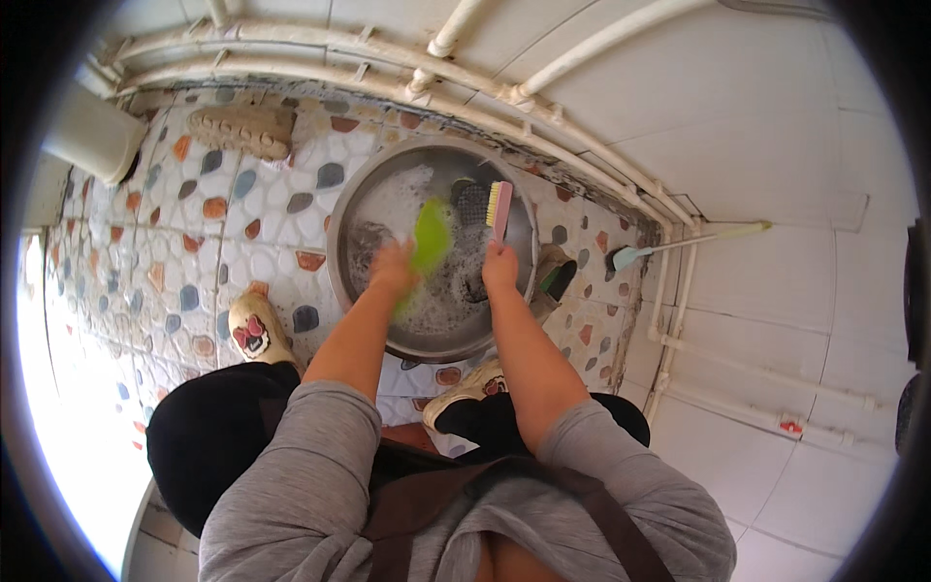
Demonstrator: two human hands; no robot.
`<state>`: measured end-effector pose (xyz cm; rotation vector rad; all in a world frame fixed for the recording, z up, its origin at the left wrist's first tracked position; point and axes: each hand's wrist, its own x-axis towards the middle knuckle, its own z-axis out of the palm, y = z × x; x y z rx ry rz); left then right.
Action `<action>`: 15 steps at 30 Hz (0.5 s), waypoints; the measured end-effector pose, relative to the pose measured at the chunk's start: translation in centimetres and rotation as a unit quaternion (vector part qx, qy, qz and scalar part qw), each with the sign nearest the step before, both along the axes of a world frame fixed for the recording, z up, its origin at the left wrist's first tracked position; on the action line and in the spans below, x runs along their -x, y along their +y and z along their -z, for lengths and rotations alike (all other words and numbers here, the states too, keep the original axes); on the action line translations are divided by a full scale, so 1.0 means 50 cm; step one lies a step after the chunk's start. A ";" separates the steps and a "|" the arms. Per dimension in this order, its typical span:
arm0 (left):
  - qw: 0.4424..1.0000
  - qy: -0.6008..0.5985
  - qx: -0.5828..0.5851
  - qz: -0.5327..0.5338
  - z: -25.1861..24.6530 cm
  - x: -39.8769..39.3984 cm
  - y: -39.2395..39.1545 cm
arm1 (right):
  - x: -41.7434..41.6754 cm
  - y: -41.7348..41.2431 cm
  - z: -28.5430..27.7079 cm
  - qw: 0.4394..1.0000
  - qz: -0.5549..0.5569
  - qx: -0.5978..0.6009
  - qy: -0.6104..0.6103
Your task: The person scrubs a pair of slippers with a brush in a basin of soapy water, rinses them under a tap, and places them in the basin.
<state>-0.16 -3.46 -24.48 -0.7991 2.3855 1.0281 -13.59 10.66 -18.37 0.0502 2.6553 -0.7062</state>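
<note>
My left hand (393, 270), blurred by motion, grips a lime-green flat piece (432, 236), perhaps an insole, over a round metal basin (340, 273). My right hand (500, 268) holds a pink-handled scrubbing brush (500, 207) upright in the view, its yellow bristles facing left towards the green piece. Grey, sudsy water (429, 320) fills much of the basin. A dark textured piece (471, 202), like a shoe sole, shows at the far side of the water. Another dark item (476, 291) lies partly under the suds near my right wrist.
A shoe with a green lining (556, 280) stands against the basin's right side. Farther left lie a beige shoe (244, 131) and a whitish bin (102, 138). Pipes (465, 80) run along the tiled wall, where a long-handled brush (691, 244) leans. My clogs (258, 327) rest on patterned floor.
</note>
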 end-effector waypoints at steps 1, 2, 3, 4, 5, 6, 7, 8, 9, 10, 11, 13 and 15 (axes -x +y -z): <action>0.999 -0.024 -0.033 0.035 -0.035 0.000 0.013 | 0.010 -0.003 0.018 0.998 0.003 -0.039 -0.044; 0.995 -0.049 -0.062 0.066 -0.052 -0.007 0.016 | 0.012 -0.010 0.034 0.993 0.003 -0.074 -0.088; 0.995 -0.023 -0.035 0.086 -0.045 -0.016 0.018 | -0.008 -0.011 0.051 0.988 -0.060 -0.129 -0.058; 0.994 0.004 -0.007 0.108 -0.038 -0.022 0.021 | -0.044 -0.003 0.076 0.976 -0.120 -0.183 -0.025; 0.990 0.031 0.020 0.133 -0.031 -0.025 0.023 | -0.074 0.003 0.099 0.956 -0.178 -0.234 0.008; 0.996 0.008 0.040 0.080 -0.042 -0.016 0.016 | -0.081 0.013 0.134 0.950 -0.184 -0.252 -0.020; 0.998 -0.016 0.057 0.022 -0.058 -0.006 0.005 | -0.081 0.023 0.137 0.940 -0.243 -0.241 -0.008; 0.996 -0.041 0.075 -0.035 -0.064 0.003 0.000 | -0.077 0.039 0.136 0.926 -0.300 -0.229 0.005; 0.989 -0.063 0.088 -0.100 -0.054 0.001 0.008 | -0.080 0.047 0.124 0.908 -0.359 -0.215 0.014; 0.978 -0.085 0.101 -0.161 -0.036 0.000 0.023 | -0.068 0.031 0.082 0.915 -0.341 -0.216 0.005; 0.962 -0.107 0.114 -0.222 -0.014 -0.006 0.037 | -0.057 0.038 0.094 0.943 -0.267 -0.199 -0.027; 0.966 -0.124 -0.041 -0.224 0.033 -0.002 0.044 | -0.032 0.048 0.125 0.978 -0.110 -0.158 -0.076; 0.959 -0.106 -0.141 -0.223 0.087 -0.009 0.052 | -0.059 0.046 0.188 0.985 -0.117 -0.124 -0.033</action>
